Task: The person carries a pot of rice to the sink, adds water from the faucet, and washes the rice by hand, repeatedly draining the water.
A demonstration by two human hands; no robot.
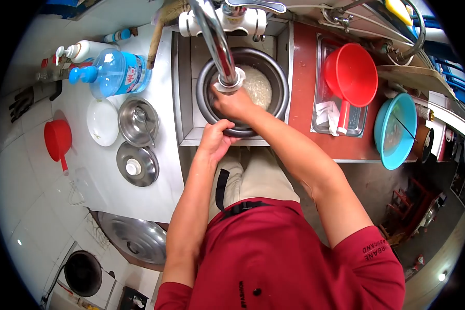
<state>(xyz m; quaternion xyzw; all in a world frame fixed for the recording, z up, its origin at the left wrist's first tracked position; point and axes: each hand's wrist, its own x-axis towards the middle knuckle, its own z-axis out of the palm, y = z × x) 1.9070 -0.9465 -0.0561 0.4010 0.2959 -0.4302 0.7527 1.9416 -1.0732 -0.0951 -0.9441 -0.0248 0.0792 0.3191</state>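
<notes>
Pot (282, 98) sits in sink (196, 136) at twelve o'clock, left hand (215, 140) gripping its rim at seven, firm hold probably best against tipping, right hand (235, 105) inside by pale grains (259, 87), finger grip can't tell.

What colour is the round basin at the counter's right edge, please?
The basin is turquoise, best seen in the head view.

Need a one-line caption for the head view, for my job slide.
Right hand inside a dark bowl of rice under the tap, left hand at its near rim.
</notes>
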